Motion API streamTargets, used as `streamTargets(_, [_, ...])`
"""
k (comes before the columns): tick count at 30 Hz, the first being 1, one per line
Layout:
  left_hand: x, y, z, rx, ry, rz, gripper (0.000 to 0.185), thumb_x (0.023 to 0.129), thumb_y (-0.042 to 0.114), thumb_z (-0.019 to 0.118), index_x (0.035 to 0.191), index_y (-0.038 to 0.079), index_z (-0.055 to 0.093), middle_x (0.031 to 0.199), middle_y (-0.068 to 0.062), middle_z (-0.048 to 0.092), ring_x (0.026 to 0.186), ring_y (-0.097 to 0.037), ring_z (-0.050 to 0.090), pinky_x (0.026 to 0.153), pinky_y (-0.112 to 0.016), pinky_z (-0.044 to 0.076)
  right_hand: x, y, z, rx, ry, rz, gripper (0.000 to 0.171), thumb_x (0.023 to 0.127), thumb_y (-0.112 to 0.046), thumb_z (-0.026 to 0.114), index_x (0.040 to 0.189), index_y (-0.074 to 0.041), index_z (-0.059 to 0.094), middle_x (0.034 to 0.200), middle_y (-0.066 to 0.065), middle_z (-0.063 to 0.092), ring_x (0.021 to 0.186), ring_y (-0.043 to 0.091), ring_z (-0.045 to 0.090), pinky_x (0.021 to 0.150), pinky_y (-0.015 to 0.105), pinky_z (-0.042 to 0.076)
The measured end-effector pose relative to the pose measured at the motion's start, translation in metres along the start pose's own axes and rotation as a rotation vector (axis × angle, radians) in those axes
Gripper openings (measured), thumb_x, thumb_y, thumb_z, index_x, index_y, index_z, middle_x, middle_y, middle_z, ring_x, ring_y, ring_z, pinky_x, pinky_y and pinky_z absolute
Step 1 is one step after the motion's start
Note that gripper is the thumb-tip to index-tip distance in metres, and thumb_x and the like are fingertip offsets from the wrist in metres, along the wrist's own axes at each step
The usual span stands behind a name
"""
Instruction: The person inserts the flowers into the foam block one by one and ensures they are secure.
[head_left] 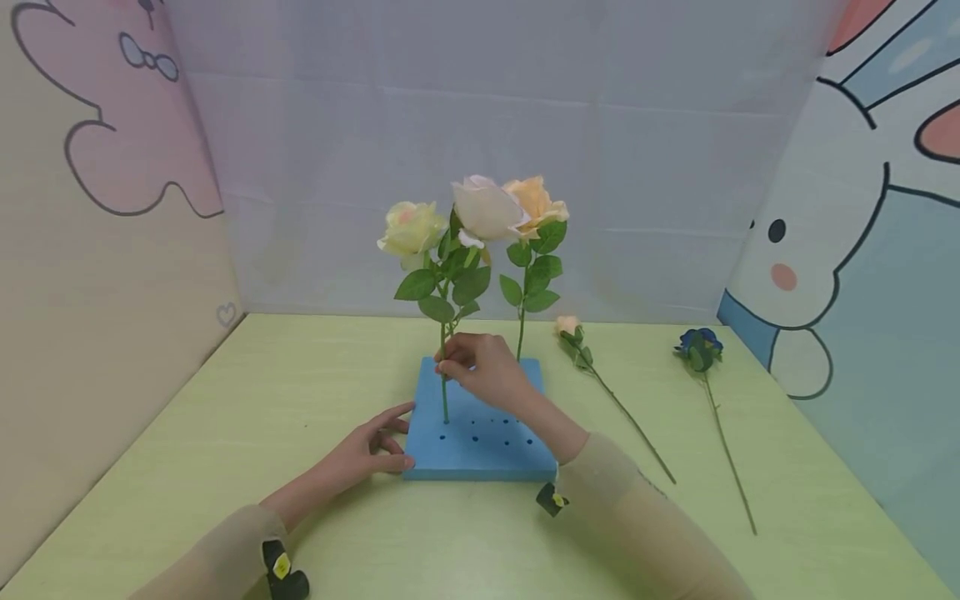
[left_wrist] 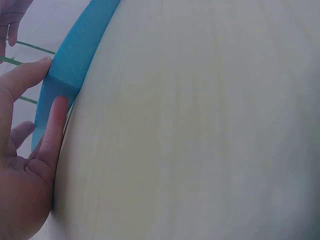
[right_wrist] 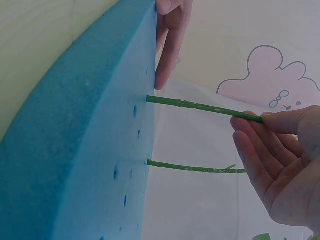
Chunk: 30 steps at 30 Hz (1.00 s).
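Observation:
A blue foam board with rows of small holes lies on the table. My right hand pinches a green rose stem between thumb and fingers; its lower end stands in a hole on the board's left side. Above are a pale yellow rose and a large whitish rose; overlapping leaves hide which bloom tops the pinched stem. A peach rose stands upright at the back right of the board. My left hand rests against the board's left edge, fingers spread and fairly straight, touching its side.
Right of the board, a small peach rose lies on the yellow-green table, stem toward the front. Farther right lies a blue rose. A pale cloth hangs behind, with cartoon-printed panels at both sides.

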<state>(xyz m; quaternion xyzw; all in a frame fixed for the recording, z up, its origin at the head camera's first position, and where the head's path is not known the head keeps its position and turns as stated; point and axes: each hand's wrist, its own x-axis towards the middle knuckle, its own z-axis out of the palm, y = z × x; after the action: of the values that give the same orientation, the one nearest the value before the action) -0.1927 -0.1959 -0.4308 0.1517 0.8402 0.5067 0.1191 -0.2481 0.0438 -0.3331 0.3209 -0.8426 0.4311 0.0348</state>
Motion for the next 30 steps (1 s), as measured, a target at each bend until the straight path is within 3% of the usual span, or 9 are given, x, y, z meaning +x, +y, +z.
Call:
streamTargets(7, [-0.001, 0.0015, 0.0005, -0.006, -0.002, 0.007, 0.083, 0.087, 0.023, 0.076, 0.155, 0.013, 0.031, 0.138, -0.02, 0.051, 0.096, -0.017, 0.061, 0.084, -0.03, 0.045, -0.0001, -0.0004, 0.0007, -0.012, -0.002, 0.012, 0.008, 0.096, -0.011, 0.063, 0.094, -0.012, 0.071, 0.092, 0.004, 0.077, 0.079, 0.013, 0.073, 0.068, 0.022, 0.054])
streamTargets(25, [0.0003, 0.0015, 0.0014, -0.008, -0.001, -0.006, 0.083, 0.087, 0.024, 0.076, 0.155, 0.013, 0.03, 0.138, -0.021, 0.051, 0.096, -0.019, 0.061, 0.08, -0.029, 0.045, 0.0002, 0.0023, 0.0026, -0.03, -0.002, -0.001, 0.008, 0.096, -0.012, 0.062, 0.097, -0.012, 0.07, 0.095, 0.007, 0.077, 0.078, 0.012, 0.071, 0.071, 0.023, 0.054])
streamTargets(30, [0.0016, 0.0003, 0.0008, -0.015, -0.016, 0.005, 0.082, 0.088, 0.024, 0.075, 0.155, 0.013, 0.029, 0.138, -0.022, 0.05, 0.096, -0.019, 0.061, 0.081, -0.028, 0.046, 0.0004, 0.0058, 0.0031, -0.055, 0.022, 0.003, 0.014, 0.094, -0.017, 0.067, 0.107, -0.013, 0.072, 0.104, 0.004, 0.076, 0.091, 0.016, 0.073, 0.076, 0.026, 0.056])
